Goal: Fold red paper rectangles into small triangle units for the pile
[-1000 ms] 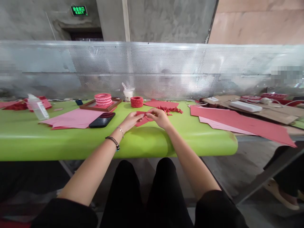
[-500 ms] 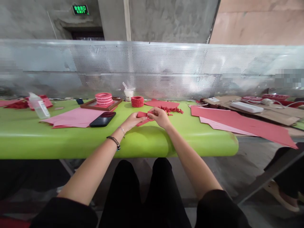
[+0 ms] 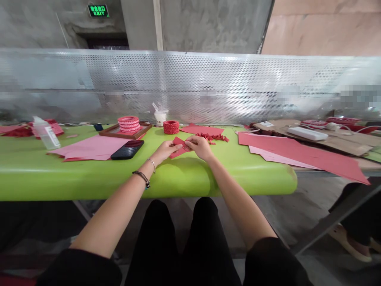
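Red paper piece (image 3: 177,142): one, above the near part of the green table (image 3: 89,174), pinched between fingers of both hands. Left hand (image 3: 167,151): closed on its left side. Right hand (image 3: 200,146): closed on its right side, near the other. Behind: red folded strips (image 3: 216,137), loose; red woven ring stack (image 3: 171,127). Left: black phone (image 3: 127,149), beside pink sheets (image 3: 89,147).

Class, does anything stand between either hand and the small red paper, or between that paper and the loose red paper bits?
Nothing visible: left hand and right hand both grip the small red paper. Toward the loose red paper bits, the right hand stands between.
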`<state>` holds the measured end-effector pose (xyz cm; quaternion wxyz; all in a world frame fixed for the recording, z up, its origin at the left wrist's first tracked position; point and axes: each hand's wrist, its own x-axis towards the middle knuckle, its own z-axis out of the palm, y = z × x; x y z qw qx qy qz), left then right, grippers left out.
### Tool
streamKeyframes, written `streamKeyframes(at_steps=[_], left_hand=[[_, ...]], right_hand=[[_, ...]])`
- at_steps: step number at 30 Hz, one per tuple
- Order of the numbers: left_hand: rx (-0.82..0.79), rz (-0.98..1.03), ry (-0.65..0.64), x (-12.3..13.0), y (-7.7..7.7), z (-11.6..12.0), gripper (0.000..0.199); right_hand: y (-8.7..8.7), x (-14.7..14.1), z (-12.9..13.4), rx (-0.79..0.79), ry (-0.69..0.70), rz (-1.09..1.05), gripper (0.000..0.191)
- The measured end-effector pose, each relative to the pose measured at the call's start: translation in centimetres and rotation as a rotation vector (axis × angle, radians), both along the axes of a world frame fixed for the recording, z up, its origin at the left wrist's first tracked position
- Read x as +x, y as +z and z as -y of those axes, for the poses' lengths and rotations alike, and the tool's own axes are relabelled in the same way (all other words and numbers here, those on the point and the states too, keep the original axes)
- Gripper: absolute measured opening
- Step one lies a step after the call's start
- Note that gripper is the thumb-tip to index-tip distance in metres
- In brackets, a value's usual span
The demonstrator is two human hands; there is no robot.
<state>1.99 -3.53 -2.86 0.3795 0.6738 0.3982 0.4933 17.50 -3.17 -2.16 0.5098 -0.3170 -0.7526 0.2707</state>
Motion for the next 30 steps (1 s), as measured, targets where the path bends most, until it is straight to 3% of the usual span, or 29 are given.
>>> streamKeyframes(at_steps=[6,15,30], left_hand=[[-0.003,0.019,-0.036,0.2,0.1,0.3,0.030],[0.068,0.078,0.013,0.0,0.2,0.2,0.022],[0.091,0.096,-0.020,-0.3,-0.3,-0.7,0.025]], right_hand=[[0.0,-0.2,0.2,-0.035,0.022,-0.018,0.011],[0.2,-0.2,0.2,-0.092,0.021,-0.085,0.004],[0.6,-0.2,1.1,-0.107,0.066,-0.091,0.016]])
